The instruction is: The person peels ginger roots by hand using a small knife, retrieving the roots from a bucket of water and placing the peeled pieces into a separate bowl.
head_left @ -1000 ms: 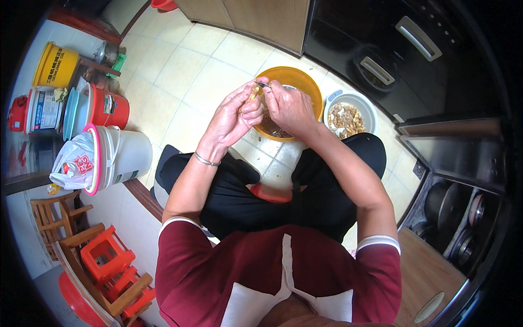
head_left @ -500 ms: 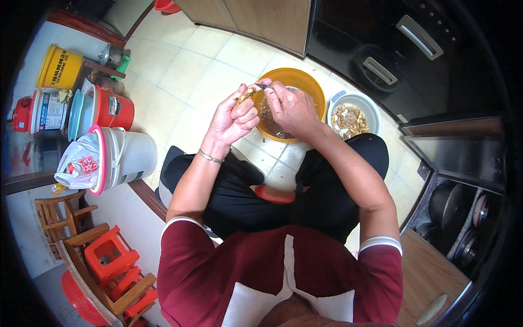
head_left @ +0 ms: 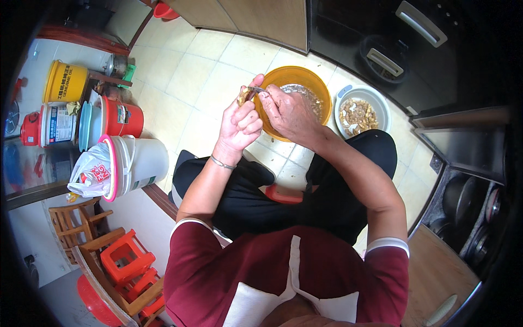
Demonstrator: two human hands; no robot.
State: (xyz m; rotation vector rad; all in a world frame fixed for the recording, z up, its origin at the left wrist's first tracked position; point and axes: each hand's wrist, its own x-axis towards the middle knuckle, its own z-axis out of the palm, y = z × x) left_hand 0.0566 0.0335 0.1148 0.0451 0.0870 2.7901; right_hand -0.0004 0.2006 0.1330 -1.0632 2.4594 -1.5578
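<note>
My left hand (head_left: 241, 122) is closed around a small lumpy brown-and-yellow piece (head_left: 243, 97), which pokes up between thumb and fingers; its kind is not clear. In my right hand (head_left: 291, 117) is a small knife, its short dark blade (head_left: 257, 89) against the piece and its handle hidden in my fingers. Both hands are raised above the near left side of a yellow basin (head_left: 297, 74), which holds murky water with bits in it. Right of that stands a pale grey basin (head_left: 384, 111) with many brown-and-yellow pieces (head_left: 357, 116) inside.
A dark cabinet front with handles (head_left: 422, 24) rises at the far right. To the left stand a white bucket (head_left: 147, 163) with a pink rim, a red bucket (head_left: 126, 115) and a yellow bucket (head_left: 65, 82). Red stools (head_left: 128, 257) are stacked at the lower left.
The whole view has shifted slightly to the right. My left hand has turned the piece more upright, and the knife blade now shows across its top.
</note>
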